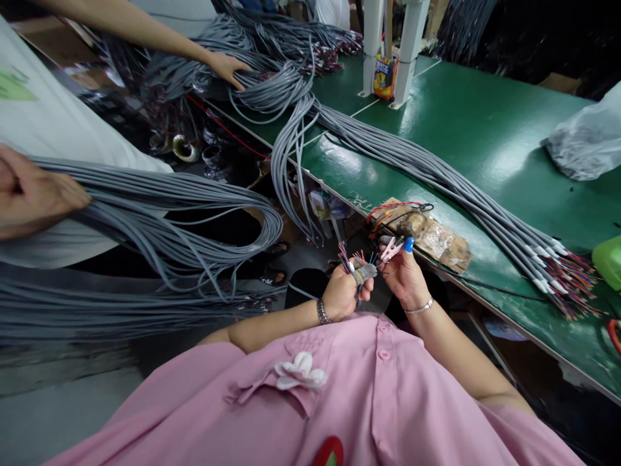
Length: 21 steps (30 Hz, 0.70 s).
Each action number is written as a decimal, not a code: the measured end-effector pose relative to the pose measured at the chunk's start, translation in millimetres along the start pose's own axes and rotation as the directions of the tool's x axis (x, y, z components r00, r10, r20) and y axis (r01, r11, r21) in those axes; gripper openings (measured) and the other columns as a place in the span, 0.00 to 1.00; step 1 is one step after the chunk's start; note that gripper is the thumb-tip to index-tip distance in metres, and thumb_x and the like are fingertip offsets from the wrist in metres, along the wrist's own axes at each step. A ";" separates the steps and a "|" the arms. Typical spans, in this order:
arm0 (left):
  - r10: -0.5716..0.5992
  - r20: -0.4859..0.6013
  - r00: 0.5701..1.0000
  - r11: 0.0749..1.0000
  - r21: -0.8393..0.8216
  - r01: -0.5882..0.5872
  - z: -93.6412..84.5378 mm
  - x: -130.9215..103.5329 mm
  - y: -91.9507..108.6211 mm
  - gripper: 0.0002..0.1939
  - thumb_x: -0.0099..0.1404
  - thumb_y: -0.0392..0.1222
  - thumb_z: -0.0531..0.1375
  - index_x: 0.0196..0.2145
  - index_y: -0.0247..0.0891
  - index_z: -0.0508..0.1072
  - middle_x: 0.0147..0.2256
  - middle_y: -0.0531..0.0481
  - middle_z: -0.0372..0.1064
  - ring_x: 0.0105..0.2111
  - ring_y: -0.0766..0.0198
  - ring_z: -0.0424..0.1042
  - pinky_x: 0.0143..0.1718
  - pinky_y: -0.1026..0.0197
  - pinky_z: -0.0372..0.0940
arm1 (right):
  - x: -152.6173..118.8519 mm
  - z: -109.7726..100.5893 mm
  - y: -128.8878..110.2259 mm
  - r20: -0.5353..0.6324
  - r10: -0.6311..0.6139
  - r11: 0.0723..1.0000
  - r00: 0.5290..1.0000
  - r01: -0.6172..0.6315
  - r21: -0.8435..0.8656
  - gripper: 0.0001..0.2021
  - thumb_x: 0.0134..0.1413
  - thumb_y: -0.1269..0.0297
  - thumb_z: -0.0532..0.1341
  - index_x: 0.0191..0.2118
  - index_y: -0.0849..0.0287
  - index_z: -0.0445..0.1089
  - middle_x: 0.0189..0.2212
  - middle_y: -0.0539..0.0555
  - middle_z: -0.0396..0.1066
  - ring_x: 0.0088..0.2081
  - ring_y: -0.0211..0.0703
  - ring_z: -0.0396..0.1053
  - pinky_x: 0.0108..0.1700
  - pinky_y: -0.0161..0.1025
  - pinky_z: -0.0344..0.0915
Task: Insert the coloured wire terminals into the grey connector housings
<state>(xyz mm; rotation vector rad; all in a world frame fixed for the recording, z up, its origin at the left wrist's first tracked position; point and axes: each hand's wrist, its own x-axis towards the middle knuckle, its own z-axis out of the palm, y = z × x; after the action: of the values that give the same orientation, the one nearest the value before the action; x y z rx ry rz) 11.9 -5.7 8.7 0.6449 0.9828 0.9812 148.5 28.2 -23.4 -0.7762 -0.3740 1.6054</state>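
Observation:
Just in front of the pink shirt, my left hand (342,292) is closed around a grey cable end (365,273), whose thin coloured wires (345,257) fan out above the fingers. A grey covering is on part of the fingers. Close beside it on the right, my right hand (406,277) pinches a small pale pink clip-like tool (391,248) near the wires. A blue cap (408,244) covers one fingertip of that hand. Behind the hands, a taped cardboard piece (449,247) lies at the table's edge with red and black wires.
Grey cables (417,155) stretch across the green table (485,123), their coloured ends at the right. At the left, another person's hands (39,193) hold looped cables (194,200). White posts (405,65) rise from the table. A plastic bag (587,139) and a green object (609,262) lie right.

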 end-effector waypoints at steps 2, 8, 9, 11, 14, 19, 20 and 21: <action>0.005 0.001 1.000 1.000 0.001 -0.005 -0.9 -0.5 0.0 0.16 0.52 0.48 0.67 0.29 0.37 0.65 0.17 0.56 0.67 0.12 0.72 0.60 0.12 0.69 0.50 | -2.2 -2.0 -0.2 0.025 0.024 0.999 0.999 -0.025 0.020 0.20 0.46 0.41 0.66 0.30 0.55 0.72 0.29 0.49 0.74 0.26 0.35 0.67 0.25 0.32 0.64; 0.010 0.021 1.000 1.000 0.004 -0.010 -1.7 -2.3 0.8 0.17 0.51 0.49 0.68 0.29 0.37 0.65 0.17 0.56 0.67 0.12 0.72 0.60 0.12 0.70 0.49 | -11.4 -15.5 -10.9 0.127 0.146 0.985 0.981 -0.133 -0.107 0.26 0.45 0.36 0.62 0.34 0.57 0.73 0.30 0.52 0.74 0.26 0.36 0.67 0.28 0.34 0.67; 0.010 0.022 1.000 1.000 0.006 -0.010 -1.4 -2.5 0.9 0.18 0.51 0.49 0.68 0.28 0.37 0.65 0.17 0.56 0.67 0.11 0.72 0.60 0.12 0.70 0.49 | -13.1 -18.6 -12.8 0.128 0.159 0.982 0.979 -0.143 -0.125 0.26 0.44 0.36 0.63 0.35 0.58 0.73 0.30 0.52 0.74 0.26 0.36 0.67 0.28 0.34 0.68; 0.014 0.019 1.000 1.000 0.006 -0.014 -0.9 -3.0 1.2 0.18 0.50 0.50 0.68 0.28 0.37 0.65 0.17 0.56 0.67 0.12 0.72 0.60 0.12 0.70 0.49 | -16.5 -25.1 -15.3 0.119 0.163 0.979 0.979 -0.146 -0.139 0.26 0.45 0.37 0.63 0.34 0.58 0.73 0.30 0.53 0.74 0.27 0.37 0.68 0.29 0.34 0.68; 0.027 0.022 0.999 1.000 0.010 -0.027 -1.6 -4.9 1.6 0.19 0.50 0.51 0.68 0.28 0.37 0.65 0.17 0.56 0.67 0.12 0.72 0.60 0.12 0.70 0.50 | -21.7 -33.5 -16.2 0.102 0.146 0.981 0.984 -0.131 -0.139 0.24 0.47 0.38 0.63 0.33 0.58 0.74 0.30 0.53 0.74 0.28 0.37 0.69 0.30 0.34 0.69; 0.047 0.030 0.998 0.995 0.089 -0.050 -7.3 -12.1 -0.3 0.19 0.52 0.53 0.68 0.29 0.36 0.67 0.17 0.56 0.67 0.11 0.72 0.60 0.12 0.70 0.50 | -33.4 -34.8 -18.5 0.150 0.201 0.963 0.968 -0.168 -0.212 0.24 0.48 0.39 0.63 0.36 0.58 0.74 0.32 0.54 0.75 0.28 0.37 0.69 0.30 0.35 0.69; 0.054 0.033 0.998 0.992 0.114 -0.058 -8.9 -13.4 -1.4 0.19 0.52 0.53 0.67 0.30 0.36 0.67 0.18 0.55 0.67 0.12 0.72 0.61 0.12 0.70 0.50 | -36.2 -32.4 -19.4 0.168 0.221 0.954 0.961 -0.176 -0.244 0.24 0.48 0.40 0.63 0.36 0.59 0.75 0.32 0.55 0.75 0.28 0.37 0.68 0.30 0.35 0.69; 0.060 0.041 0.997 0.988 0.139 -0.065 -10.5 -14.6 -2.7 0.19 0.53 0.53 0.67 0.30 0.36 0.67 0.18 0.55 0.68 0.12 0.72 0.61 0.12 0.70 0.50 | -38.8 -29.4 -20.2 0.182 0.234 0.944 0.955 -0.178 -0.276 0.24 0.48 0.41 0.63 0.37 0.59 0.75 0.33 0.55 0.75 0.28 0.37 0.68 0.30 0.35 0.69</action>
<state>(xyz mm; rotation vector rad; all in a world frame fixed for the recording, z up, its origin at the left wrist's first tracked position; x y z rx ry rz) 0.4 -19.7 7.6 0.8121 1.0107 0.9578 184.0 -10.7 -21.2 -0.8644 -0.6850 1.8691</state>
